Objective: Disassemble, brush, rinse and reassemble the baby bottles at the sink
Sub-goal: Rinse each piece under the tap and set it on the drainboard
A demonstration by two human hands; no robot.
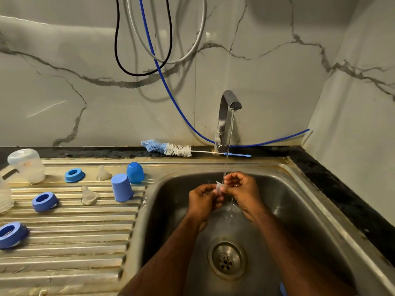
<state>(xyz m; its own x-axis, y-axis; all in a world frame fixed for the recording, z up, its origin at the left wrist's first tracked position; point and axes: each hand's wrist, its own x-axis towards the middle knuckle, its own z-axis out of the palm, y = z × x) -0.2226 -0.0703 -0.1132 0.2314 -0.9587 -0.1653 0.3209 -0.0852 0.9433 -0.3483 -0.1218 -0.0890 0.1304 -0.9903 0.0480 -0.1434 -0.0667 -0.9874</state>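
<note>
Rinsing is the step in hand: both hands pinch a clear teat (218,186) under the tap's (227,116) stream, over the sink (299,210). The left hand (203,200) grips its lower edge, the right hand (241,188) its top. Next, likely: carry it to nine o'clock, onto the ribbed surface (70,242) beside the other teats (88,195), rings (44,201) and caps (121,187). The brush (168,148) lies at twelve o'clock.
</note>
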